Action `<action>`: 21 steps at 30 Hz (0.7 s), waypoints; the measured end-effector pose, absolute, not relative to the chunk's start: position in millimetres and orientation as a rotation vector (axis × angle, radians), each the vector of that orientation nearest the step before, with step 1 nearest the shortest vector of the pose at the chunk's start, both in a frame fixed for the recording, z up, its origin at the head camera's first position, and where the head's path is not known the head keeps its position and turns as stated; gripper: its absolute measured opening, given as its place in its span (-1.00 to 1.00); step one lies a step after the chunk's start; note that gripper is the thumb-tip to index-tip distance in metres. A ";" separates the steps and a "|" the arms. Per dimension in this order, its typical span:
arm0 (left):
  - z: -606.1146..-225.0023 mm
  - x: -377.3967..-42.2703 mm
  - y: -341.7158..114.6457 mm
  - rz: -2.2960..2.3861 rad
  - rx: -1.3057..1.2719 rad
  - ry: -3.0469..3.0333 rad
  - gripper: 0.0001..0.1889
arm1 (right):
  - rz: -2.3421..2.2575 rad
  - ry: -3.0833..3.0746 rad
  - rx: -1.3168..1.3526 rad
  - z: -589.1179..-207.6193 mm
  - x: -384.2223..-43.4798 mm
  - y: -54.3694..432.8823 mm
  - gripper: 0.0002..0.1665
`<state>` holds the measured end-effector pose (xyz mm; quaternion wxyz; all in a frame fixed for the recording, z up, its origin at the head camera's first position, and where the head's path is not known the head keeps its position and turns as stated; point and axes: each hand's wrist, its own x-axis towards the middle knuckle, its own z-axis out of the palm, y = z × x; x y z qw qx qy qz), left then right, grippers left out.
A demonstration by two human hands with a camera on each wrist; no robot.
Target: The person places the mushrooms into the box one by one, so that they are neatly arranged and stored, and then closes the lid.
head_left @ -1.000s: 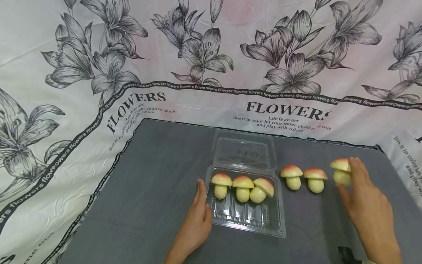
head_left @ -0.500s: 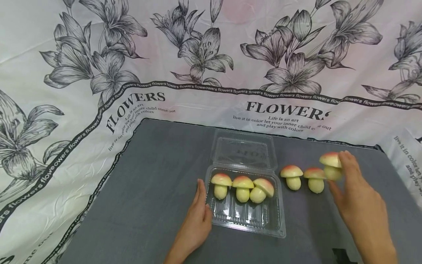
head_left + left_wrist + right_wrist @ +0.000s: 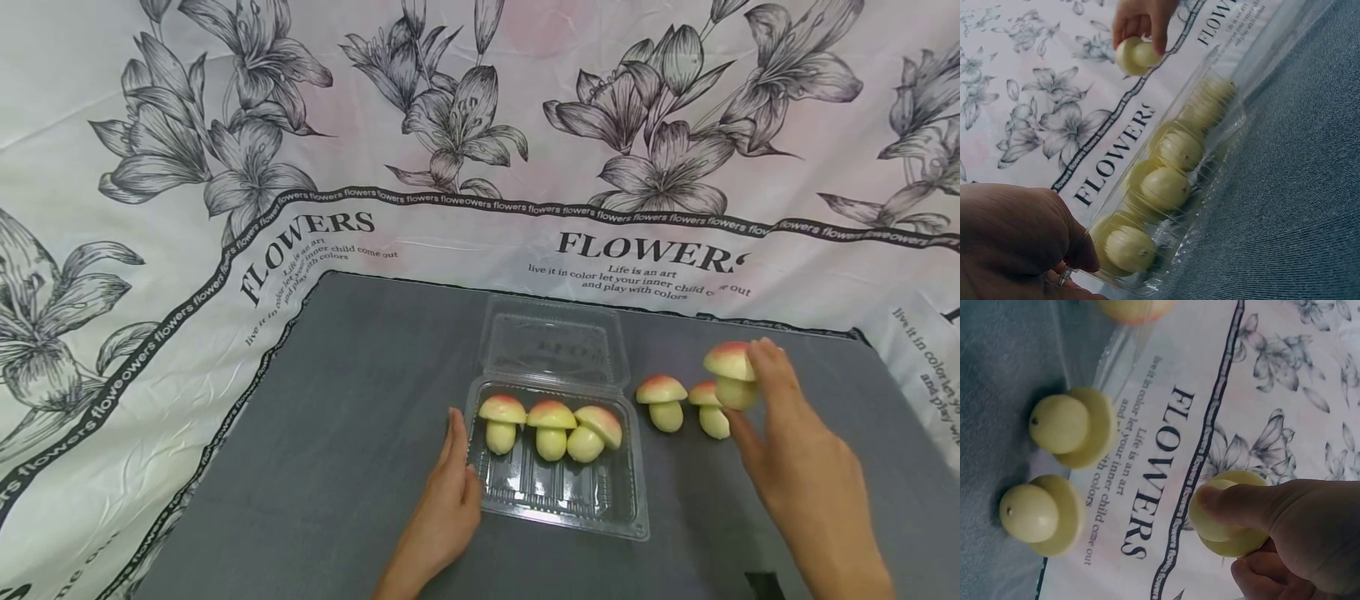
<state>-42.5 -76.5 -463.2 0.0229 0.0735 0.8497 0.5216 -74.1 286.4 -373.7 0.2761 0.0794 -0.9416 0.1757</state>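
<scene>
My right hand point(image 3: 806, 467) pinches a mushroom-shaped piece point(image 3: 733, 375) with a red-tinged cap and pale yellow stem, raised above the table. In the right wrist view the thumb presses its stem point(image 3: 1210, 515). Partly behind it stands another mushroom piece point(image 3: 712, 412), with one more point(image 3: 662, 404) to its left. My left hand point(image 3: 446, 500) grips the left edge of a clear plastic clamshell container point(image 3: 562, 517), its thumb point(image 3: 1085, 250) showing at the rim in the left wrist view. Inside lie three mushroom pieces point(image 3: 551, 429) in a row, the rightmost tilted.
The container's clear lid point(image 3: 555, 342) lies folded back behind its tray. A grey cloth point(image 3: 337, 433) covers the table. White floral fabric point(image 3: 465, 242) rises along the back and left edges. A small black object point(image 3: 763, 583) shows near my right wrist.
My right hand has carried its mushroom piece left and slightly up, now overlapping the nearest loose one in the head view. The left hand and container stay put.
</scene>
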 end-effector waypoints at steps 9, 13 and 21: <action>-462.9 -42.7 -76.1 1.611 0.226 2.629 -0.21 | 0.458 -2.502 0.295 -367.9 -66.8 268.5 0.28; -463.3 -42.7 -75.9 1.612 0.224 2.628 -0.21 | 0.454 -2.490 0.342 -365.5 -64.7 260.7 0.27; -463.5 -43.2 -75.3 1.616 0.231 2.634 -0.22 | 0.458 -2.484 0.397 -365.7 -63.2 249.1 0.08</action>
